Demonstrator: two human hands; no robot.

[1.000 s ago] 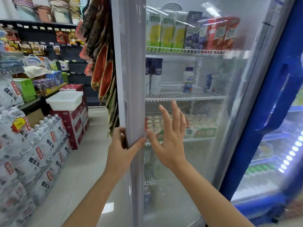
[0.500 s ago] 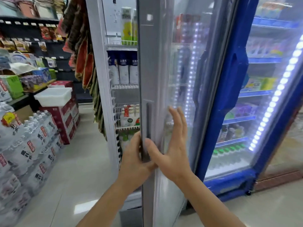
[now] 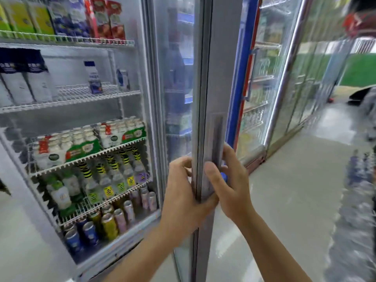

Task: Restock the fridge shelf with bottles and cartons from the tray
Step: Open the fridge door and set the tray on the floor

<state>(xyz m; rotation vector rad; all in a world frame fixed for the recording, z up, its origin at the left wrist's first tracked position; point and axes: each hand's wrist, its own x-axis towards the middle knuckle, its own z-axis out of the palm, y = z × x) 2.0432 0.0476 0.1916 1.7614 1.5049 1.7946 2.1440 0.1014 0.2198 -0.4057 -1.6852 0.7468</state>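
Note:
The fridge door (image 3: 211, 82) stands swung wide, its grey edge facing me. My left hand (image 3: 183, 192) grips the door's edge from the inner side. My right hand (image 3: 230, 180) wraps the outer side at the recessed handle. The open fridge shows wire shelves: juice cartons (image 3: 67, 17) on top, a sparsely filled shelf (image 3: 77, 94) with tall white-and-navy cartons at its left and two small bottles (image 3: 94, 78), then small yoghurt bottle packs (image 3: 89, 141), striped-cap bottles (image 3: 114, 176) and cans (image 3: 105, 218) below. No tray is in view.
A second glass-door fridge with a blue frame (image 3: 238, 78) stands just right of the open door. More glass doors (image 3: 295, 68) line the aisle beyond it. Pale floor (image 3: 284, 200) runs to the right, with blurred stacked goods (image 3: 358, 200) at the far right edge.
The door has swung much further open, exposing the whole fridge interior on the left. My right hand went from flat on the glass to gripping the handle edge. The view turned right.

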